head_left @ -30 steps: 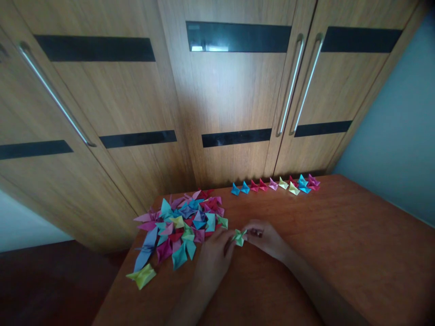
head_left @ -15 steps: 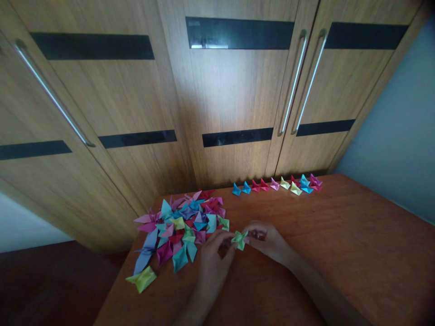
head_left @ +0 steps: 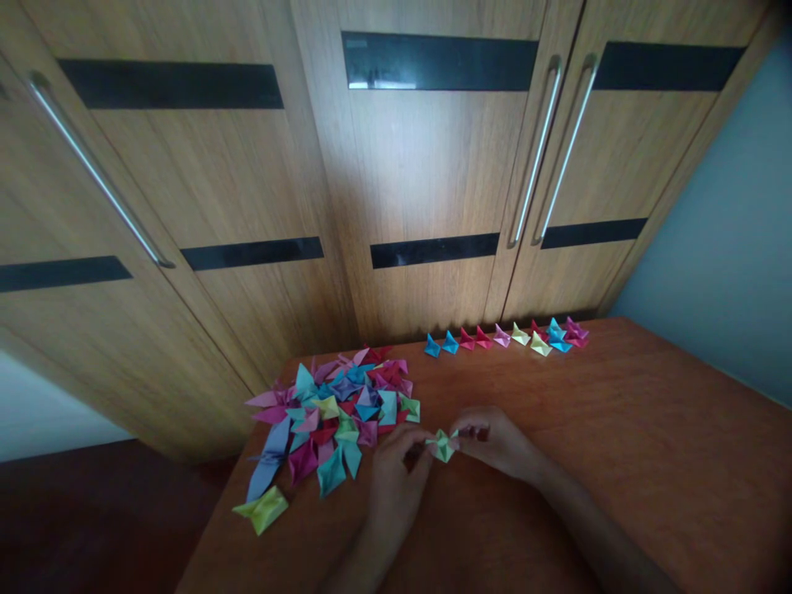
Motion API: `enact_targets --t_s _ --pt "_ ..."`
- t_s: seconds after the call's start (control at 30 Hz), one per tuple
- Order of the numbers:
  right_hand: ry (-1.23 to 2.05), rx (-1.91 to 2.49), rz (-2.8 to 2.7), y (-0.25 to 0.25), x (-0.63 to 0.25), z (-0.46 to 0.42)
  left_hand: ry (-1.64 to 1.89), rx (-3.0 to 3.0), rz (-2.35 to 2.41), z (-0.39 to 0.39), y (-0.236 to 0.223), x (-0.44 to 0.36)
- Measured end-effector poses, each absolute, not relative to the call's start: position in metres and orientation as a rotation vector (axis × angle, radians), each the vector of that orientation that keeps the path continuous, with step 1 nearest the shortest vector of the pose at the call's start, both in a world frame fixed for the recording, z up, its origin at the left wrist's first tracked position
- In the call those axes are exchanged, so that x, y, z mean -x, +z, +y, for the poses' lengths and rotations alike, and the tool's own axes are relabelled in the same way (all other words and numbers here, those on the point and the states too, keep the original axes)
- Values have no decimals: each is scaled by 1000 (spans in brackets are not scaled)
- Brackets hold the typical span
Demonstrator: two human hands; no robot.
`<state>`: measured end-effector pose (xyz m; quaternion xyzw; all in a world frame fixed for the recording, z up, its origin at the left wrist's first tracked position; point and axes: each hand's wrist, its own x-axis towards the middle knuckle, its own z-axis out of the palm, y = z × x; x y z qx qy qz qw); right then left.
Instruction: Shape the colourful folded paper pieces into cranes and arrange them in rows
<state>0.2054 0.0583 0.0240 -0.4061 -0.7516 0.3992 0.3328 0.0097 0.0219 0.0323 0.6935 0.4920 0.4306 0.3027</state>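
Between my two hands, low over the brown table (head_left: 619, 429), is a small light-green origami boat (head_left: 443, 446). My left hand (head_left: 401, 474) pinches its left tip between thumb and forefinger. The opposite tip is pinched by my right hand (head_left: 492, 441). To the left lies a heap of folded paper pieces (head_left: 346, 412) in pink, blue, teal, red, purple and green, close to my left fingers. A yellow-green folded paper (head_left: 265, 511) rests apart at the heap's near-left end.
Along the table's back edge stands a row of small paper boats (head_left: 483, 337) in blue, red, pink and yellow, bunched closer at its right end. Behind rises a wooden wardrobe (head_left: 426, 181) with metal handles. A pale wall (head_left: 730, 223) borders the right side.
The light-green boat has tilted between my fingers and shows more of its pale inner folds. Both hands have shifted slightly right and down; the heap and the row are unchanged.
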Motion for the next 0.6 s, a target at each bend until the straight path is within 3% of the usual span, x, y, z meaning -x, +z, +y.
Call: enact_targets --t_s 0.27,0.47,0.6 --pt "702 1357 -1538 22 -267 82 1125 -1750 1322 20 28 -10" --pt "142 1940 -1306 12 -329 112 1032 -1817 1249 12 27 -18" --pt "60 2281 -1366 4 -340 130 960 -1870 1217 8 23 -22"
